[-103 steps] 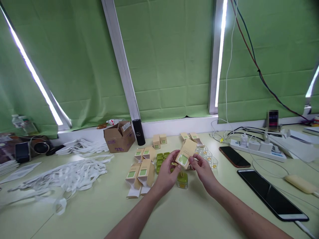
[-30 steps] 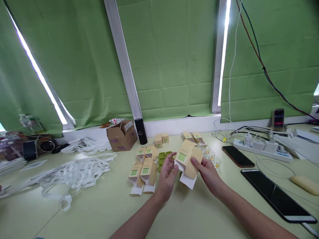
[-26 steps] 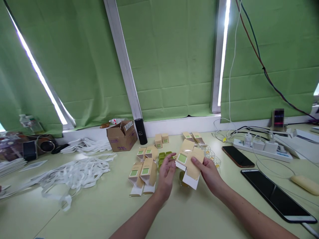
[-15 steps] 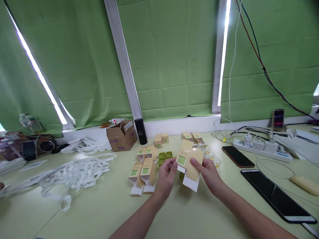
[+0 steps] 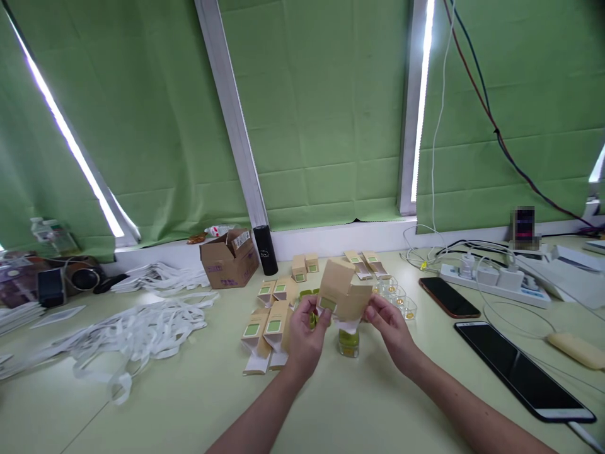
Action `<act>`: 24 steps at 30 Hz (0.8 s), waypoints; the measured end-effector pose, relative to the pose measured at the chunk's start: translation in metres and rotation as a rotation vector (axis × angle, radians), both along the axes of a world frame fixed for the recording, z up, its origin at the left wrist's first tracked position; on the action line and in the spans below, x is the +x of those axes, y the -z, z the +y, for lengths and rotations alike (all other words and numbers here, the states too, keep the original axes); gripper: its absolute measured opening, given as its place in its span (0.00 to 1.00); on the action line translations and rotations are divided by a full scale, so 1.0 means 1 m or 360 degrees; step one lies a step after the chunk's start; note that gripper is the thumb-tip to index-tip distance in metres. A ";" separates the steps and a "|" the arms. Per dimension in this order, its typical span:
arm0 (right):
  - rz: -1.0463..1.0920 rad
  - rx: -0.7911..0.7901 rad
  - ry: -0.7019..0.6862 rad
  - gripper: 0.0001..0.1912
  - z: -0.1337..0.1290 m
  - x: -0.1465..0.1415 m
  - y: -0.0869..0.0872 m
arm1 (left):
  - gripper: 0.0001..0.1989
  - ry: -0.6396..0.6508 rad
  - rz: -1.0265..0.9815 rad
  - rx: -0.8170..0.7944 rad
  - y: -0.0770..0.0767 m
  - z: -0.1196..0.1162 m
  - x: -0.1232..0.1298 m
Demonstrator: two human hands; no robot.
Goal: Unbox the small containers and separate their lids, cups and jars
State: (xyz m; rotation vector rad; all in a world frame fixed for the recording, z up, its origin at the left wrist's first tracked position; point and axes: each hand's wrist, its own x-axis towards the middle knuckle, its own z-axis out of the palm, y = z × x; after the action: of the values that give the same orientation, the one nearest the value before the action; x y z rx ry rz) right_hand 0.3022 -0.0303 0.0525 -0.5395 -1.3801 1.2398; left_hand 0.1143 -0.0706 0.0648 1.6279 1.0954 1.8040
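Note:
Between my two hands is a tan folding carton (image 5: 357, 301) with a green square on its front and a white inside, its flaps standing out. My left hand (image 5: 305, 337) pinches its left side near the green square. The fingers of my right hand (image 5: 390, 325) are closed on its right edge. Just below the carton, a small glass jar with a green top (image 5: 348, 343) stands on the table. Several matching cartons (image 5: 278, 321) stand left of my left hand, some with white flaps out. Green pieces (image 5: 309, 292) behind the left hand are partly hidden.
Clear glass jars (image 5: 401, 301) sit beyond my right hand. Further right lie two phones (image 5: 449, 297), a power strip (image 5: 496, 284) and cables. White ribbon (image 5: 151, 334) is heaped at left. A cardboard box (image 5: 229, 261) and black cylinder (image 5: 266, 251) stand at the back.
The carton has tilted and turned in my hands, its panels spreading apart. My right hand has shifted to its right edge, and the green-topped jar beneath now shows more fully.

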 end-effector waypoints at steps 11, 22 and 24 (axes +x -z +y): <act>0.0034 -0.0259 0.0238 0.25 0.018 -0.002 0.018 | 0.18 -0.0747 0.1131 0.1188 -0.010 -0.006 -0.016; 0.0123 -0.0290 0.0210 0.24 0.010 -0.003 0.007 | 0.17 -0.0785 0.1229 0.1165 -0.008 -0.005 -0.022; 0.0122 -0.0288 0.0227 0.25 0.010 -0.004 0.008 | 0.16 -0.0773 0.1149 0.1145 -0.008 -0.003 -0.020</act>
State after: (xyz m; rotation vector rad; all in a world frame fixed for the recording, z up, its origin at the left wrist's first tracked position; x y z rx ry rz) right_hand 0.2986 -0.0206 0.0441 -0.6967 -1.1519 1.2620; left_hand 0.0946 -0.0738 0.0731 2.7889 1.2890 2.1188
